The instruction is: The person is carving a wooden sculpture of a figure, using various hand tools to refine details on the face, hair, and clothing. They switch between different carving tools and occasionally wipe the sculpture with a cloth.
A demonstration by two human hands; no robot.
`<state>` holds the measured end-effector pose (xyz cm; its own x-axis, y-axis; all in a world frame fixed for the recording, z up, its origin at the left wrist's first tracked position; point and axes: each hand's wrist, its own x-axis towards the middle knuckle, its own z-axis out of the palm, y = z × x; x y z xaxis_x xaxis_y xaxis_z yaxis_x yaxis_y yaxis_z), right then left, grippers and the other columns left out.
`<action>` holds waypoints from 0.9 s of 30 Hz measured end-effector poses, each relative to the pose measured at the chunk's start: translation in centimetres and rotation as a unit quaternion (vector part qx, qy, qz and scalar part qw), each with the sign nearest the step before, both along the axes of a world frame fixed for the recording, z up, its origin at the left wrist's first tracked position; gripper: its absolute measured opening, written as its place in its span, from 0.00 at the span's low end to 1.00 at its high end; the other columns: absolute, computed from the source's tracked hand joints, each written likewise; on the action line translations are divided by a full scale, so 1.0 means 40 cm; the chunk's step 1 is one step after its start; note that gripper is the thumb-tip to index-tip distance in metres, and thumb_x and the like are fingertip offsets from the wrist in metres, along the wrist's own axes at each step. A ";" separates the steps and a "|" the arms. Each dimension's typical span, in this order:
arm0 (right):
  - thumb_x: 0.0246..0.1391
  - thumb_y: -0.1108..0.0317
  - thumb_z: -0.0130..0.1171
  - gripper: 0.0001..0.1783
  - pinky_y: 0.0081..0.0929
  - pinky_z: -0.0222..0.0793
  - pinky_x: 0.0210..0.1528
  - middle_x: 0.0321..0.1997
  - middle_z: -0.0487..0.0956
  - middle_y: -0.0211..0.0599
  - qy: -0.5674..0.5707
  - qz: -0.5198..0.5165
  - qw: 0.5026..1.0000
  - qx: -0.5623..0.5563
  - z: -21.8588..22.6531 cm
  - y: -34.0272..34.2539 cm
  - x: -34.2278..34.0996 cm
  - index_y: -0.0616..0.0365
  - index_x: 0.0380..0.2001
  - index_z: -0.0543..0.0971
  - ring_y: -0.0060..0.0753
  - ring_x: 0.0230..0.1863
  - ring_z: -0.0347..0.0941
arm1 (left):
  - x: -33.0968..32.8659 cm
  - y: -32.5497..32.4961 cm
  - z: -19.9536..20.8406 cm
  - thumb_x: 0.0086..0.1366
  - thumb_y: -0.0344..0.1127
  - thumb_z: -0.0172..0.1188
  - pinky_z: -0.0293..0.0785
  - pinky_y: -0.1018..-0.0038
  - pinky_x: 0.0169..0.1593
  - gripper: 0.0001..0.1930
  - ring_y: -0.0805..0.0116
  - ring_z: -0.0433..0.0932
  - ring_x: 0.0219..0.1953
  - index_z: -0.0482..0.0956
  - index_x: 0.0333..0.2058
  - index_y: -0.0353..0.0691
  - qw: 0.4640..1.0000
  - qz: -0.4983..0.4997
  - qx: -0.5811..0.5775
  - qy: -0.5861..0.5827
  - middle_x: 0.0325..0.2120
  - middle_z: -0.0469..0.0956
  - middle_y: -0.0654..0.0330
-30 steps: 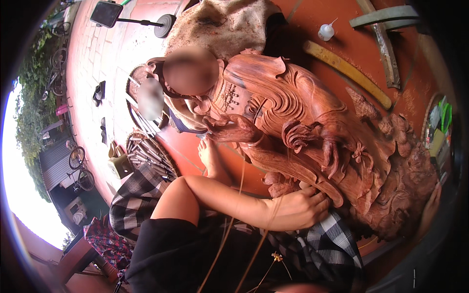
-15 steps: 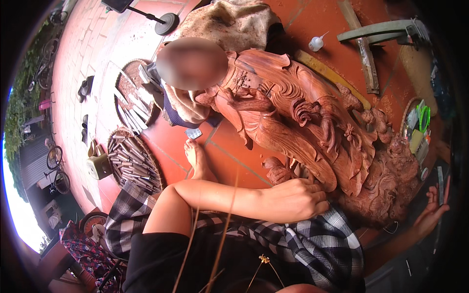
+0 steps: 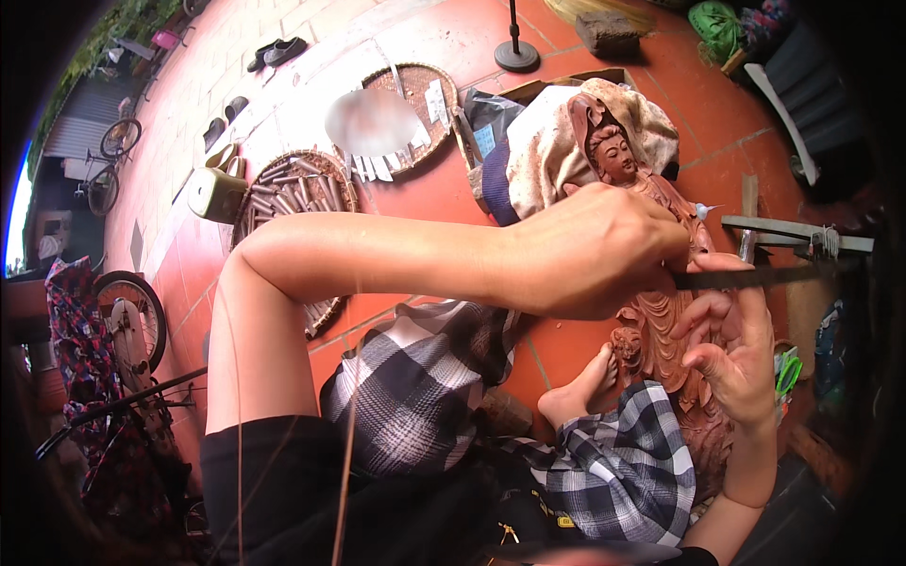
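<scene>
My left hand (image 3: 609, 250) reaches across from the left, its fist wrapped round one end of a long, thin dark strip (image 3: 802, 274). Its far end blurs toward the right rim, so its kind is unclear. On the same strip my right hand (image 3: 731, 344) is closed with the forefinger, its thumb and other fingers loosely curled. Just past those fingertips shows a short silvery piece (image 3: 746, 247); whether I hold it cannot be told. Both hands are above a reddish carved wooden statue (image 3: 651, 330), lying with its head on a stained cloth (image 3: 543, 156) and partly hidden.
Wooden-handled carving tools (image 3: 293, 193) fill a round basket at left. Another woven tray (image 3: 429, 90) lies beyond it. A curved grey clamp-like piece (image 3: 797, 236) and green-handled scissors (image 3: 788, 375) are at right. My bare foot (image 3: 580, 387) is beside the statue on the tiled floor.
My left hand has risen from beside the statue's lower part and now grips the dark strip. My right hand, holding a thin strip, has come up and inward from the right edge. The view has shifted.
</scene>
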<state>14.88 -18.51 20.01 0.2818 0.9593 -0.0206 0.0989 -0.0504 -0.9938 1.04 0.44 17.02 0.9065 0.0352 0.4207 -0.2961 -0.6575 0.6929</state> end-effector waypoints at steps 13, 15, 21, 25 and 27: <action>0.48 0.81 0.62 0.15 0.22 0.72 0.39 0.38 0.79 0.42 -0.200 -0.012 0.952 -0.229 -0.152 -0.173 0.126 0.70 0.43 0.79 0.29 0.35 0.77 | -0.227 0.772 -0.822 0.58 0.51 0.66 0.75 0.66 0.41 0.18 0.63 0.83 0.31 0.88 0.36 0.41 0.665 0.661 -0.016 0.348 0.27 0.85 0.55; 0.48 0.81 0.61 0.16 0.23 0.72 0.40 0.38 0.80 0.43 -0.174 -0.031 0.958 -0.228 -0.169 -0.161 0.128 0.70 0.43 0.79 0.30 0.36 0.77 | -0.251 0.804 -0.895 0.57 0.51 0.68 0.75 0.64 0.45 0.18 0.56 0.83 0.37 0.88 0.35 0.41 0.651 0.660 -0.055 0.370 0.30 0.84 0.51; 0.47 0.82 0.61 0.16 0.23 0.72 0.41 0.39 0.80 0.43 -0.143 -0.030 0.957 -0.249 -0.204 -0.148 0.113 0.71 0.43 0.79 0.30 0.38 0.77 | -0.270 0.806 -0.906 0.60 0.54 0.64 0.76 0.59 0.44 0.20 0.51 0.83 0.38 0.86 0.37 0.42 0.545 0.737 0.075 0.392 0.31 0.85 0.50; 0.47 0.83 0.60 0.16 0.24 0.72 0.41 0.39 0.80 0.45 -0.167 -0.056 0.949 -0.263 -0.194 -0.161 0.093 0.70 0.43 0.79 0.32 0.37 0.78 | -0.281 0.609 -0.747 0.56 0.53 0.67 0.77 0.60 0.44 0.19 0.52 0.83 0.36 0.84 0.33 0.41 0.713 0.541 0.052 0.444 0.30 0.84 0.51; 0.47 0.83 0.60 0.17 0.24 0.72 0.40 0.38 0.80 0.45 -0.173 -0.049 0.951 -0.250 -0.185 -0.174 0.088 0.69 0.43 0.80 0.32 0.37 0.78 | -0.295 0.510 -0.708 0.52 0.46 0.71 0.78 0.62 0.45 0.13 0.52 0.83 0.38 0.85 0.29 0.44 0.729 0.398 0.041 0.556 0.29 0.84 0.52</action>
<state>18.40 -25.47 12.62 0.4431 0.8220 -0.3578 0.3858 -0.5351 -0.7515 -10.77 20.86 -11.31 0.3954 0.7515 -0.5282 0.9157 -0.3671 0.1633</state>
